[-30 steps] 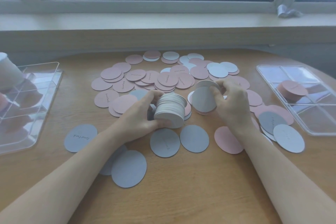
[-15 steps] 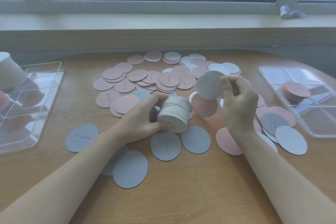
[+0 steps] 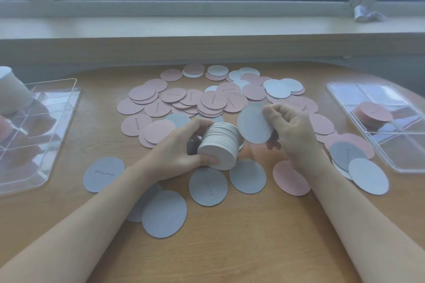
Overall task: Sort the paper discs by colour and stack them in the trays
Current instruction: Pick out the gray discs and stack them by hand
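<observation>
Head view: the left hand (image 3: pixel 177 154) grips a thick grey disc stack (image 3: pixel 219 145) above the table (image 3: pixel 230 248), the right hand (image 3: pixel 292 131) pinches one grey disc (image 3: pixel 254 123) beside it, many loose discs (image 3: pixel 184 99) remain unsorted, and a pink stack (image 3: pixel 373 114) sits in the right tray (image 3: pixel 414 167).

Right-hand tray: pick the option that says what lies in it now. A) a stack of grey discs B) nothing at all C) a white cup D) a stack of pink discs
D. The clear tray on the right holds a short stack of pink discs in one of its middle compartments; no grey disc or cup shows inside it.
</observation>
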Demonstrator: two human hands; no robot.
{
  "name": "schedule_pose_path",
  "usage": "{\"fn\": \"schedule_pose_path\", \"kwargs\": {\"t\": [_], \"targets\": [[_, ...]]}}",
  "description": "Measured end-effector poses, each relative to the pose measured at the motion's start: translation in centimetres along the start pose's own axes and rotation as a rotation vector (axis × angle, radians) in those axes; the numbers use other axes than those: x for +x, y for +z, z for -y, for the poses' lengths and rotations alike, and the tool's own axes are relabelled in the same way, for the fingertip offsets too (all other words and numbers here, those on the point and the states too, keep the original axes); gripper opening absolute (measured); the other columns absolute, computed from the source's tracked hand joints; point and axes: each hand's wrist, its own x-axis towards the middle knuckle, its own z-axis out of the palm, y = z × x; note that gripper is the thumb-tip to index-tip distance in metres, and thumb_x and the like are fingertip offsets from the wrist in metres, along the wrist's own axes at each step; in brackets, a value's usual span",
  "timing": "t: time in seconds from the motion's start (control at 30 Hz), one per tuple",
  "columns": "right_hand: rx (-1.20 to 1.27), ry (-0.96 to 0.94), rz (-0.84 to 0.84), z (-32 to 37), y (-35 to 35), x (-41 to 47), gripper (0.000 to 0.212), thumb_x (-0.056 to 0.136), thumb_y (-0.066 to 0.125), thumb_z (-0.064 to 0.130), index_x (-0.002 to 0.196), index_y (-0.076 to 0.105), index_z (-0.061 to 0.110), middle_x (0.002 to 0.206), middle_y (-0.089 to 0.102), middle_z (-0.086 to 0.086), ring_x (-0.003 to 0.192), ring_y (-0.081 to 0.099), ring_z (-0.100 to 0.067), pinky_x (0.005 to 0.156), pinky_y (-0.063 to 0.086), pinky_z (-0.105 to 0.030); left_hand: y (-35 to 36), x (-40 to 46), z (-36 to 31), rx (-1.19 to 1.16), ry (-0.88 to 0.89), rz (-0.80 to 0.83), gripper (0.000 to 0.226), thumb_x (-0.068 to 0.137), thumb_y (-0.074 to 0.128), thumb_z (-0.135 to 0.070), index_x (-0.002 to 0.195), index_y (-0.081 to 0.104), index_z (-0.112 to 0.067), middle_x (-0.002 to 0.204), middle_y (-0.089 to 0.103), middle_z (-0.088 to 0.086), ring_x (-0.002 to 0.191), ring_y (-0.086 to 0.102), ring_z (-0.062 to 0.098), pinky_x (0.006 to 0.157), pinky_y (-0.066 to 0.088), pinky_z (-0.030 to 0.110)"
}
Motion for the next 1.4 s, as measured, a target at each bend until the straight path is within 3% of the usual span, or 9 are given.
{"fn": "schedule_pose_path", "kwargs": {"t": [0.23, 0.37, 0.67, 0.8, 0.87, 0.93, 1.03, 1.2, 1.4], "targets": [[-0.261, -0.078, -0.228, -0.5, -0.6, 0.4, 0.026, 0.101, 0.054, 0.030, 0.083, 0.064, 0.015, 0.057, 0.062, 0.005, 0.042, 0.055, -0.007, 0.044, 0.040, -0.017, -0.3, -0.1, 0.1, -0.143, -0.045, -0.040, 0.060, 0.081, 0.081, -0.025, 0.133, 0.052, -0.025, 0.125, 0.066, 0.002, 0.119, 0.061, 0.022, 0.098, 0.052, 0.043], [-0.342, -0.170, -0.245, -0.9, -0.4, 0.3, 0.026, 0.099, 0.054, 0.038, 0.083, 0.064, 0.020, 0.062, 0.062, 0.003, 0.053, 0.058, -0.019, 0.055, 0.046, -0.032, -0.2, 0.0, 0.3, -0.119, -0.035, -0.027, 0.062, 0.080, 0.081, -0.030, 0.135, 0.051, -0.027, 0.124, 0.065, 0.003, 0.117, 0.062, 0.024, 0.098, 0.052, 0.047], [-0.298, -0.240, 0.161, -0.7, 2.0, -0.9, 0.015, 0.100, 0.058, 0.025, 0.095, 0.071, 0.021, 0.084, 0.071, 0.007, 0.081, 0.063, -0.011, 0.074, 0.048, -0.026, 0.3, 0.2, 0.5, 0.034, -0.023, -0.046, 0.069, 0.077, 0.081, -0.040, 0.138, 0.049, -0.028, 0.121, 0.065, -0.008, 0.113, 0.062, 0.013, 0.096, 0.051, 0.039], [-0.391, -0.359, 0.384, -0.9, 3.0, -1.0, 0.048, 0.102, 0.031, 0.052, 0.127, 0.062, 0.025, 0.114, 0.068, 0.009, 0.109, 0.058, -0.008, 0.096, 0.041, -0.027, 0.3, 0.3, 0.5, 0.154, -0.020, -0.030, 0.088, 0.077, 0.073, -0.055, 0.152, 0.034, -0.031, 0.138, 0.055, -0.017, 0.123, 0.052, -0.001, 0.099, 0.044, 0.020], [-0.598, -0.361, 0.457, -1.4, 3.5, -0.9, 0.084, 0.090, 0.013, 0.078, 0.153, 0.033, 0.025, 0.144, 0.050, 0.007, 0.130, 0.042, -0.012, 0.111, 0.024, -0.032, 0.3, 0.3, 0.5, 0.199, -0.017, 0.001, 0.097, 0.079, 0.069, -0.059, 0.158, 0.021, -0.030, 0.148, 0.047, -0.017, 0.127, 0.047, -0.006, 0.101, 0.037, 0.011], [-0.689, -0.344, 0.482, -1.7, 3.7, -0.9, 0.099, 0.080, 0.004, 0.087, 0.158, 0.008, 0.027, 0.156, 0.032, 0.008, 0.140, 0.026, -0.014, 0.112, 0.011, -0.030, 0.5, 0.4, 0.4, 0.229, 0.019, 0.023, 0.094, 0.082, 0.069, -0.058, 0.158, 0.022, -0.029, 0.148, 0.045, -0.016, 0.130, 0.045, -0.003, 0.104, 0.036, 0.014], [-0.666, -0.371, 0.476, -1.4, 3.6, -0.6, 0.097, 0.080, 0.000, 0.086, 0.158, 0.008, 0.030, 0.148, 0.036, 0.011, 0.136, 0.025, -0.012, 0.108, 0.010, -0.029, 0.6, 0.4, 0.2, 0.199, 0.042, 0.005, 0.073, 0.080, 0.074, -0.052, 0.142, 0.043, -0.029, 0.129, 0.054, -0.017, 0.117, 0.054, 0.002, 0.094, 0.042, 0.024], [-0.836, -0.285, 0.085, -2.2, 0.8, 2.3, 0.063, 0.093, 0.034, 0.055, 0.146, 0.046, 0.023, 0.137, 0.052, 0.003, 0.125, 0.041, -0.024, 0.105, 0.026, -0.037, 0.5, 0.3, 0.3, 0.142, -0.010, -0.013, 0.070, 0.075, 0.077, -0.053, 0.135, 0.046, -0.031, 0.125, 0.061, -0.015, 0.115, 0.059, 0.010, 0.095, 0.049, 0.040], [-1.033, -0.169, 0.238, -3.0, 0.1, 2.9, 0.058, 0.092, 0.058, 0.051, 0.144, 0.047, 0.026, 0.139, 0.047, 0.005, 0.128, 0.035, -0.023, 0.108, 0.024, -0.038, 0.5, 0.2, 0.1, 0.091, -0.015, -0.013, 0.072, 0.076, 0.078, -0.052, 0.136, 0.047, -0.029, 0.125, 0.062, -0.012, 0.112, 0.063, 0.014, 0.093, 0.051, 0.045]]}}
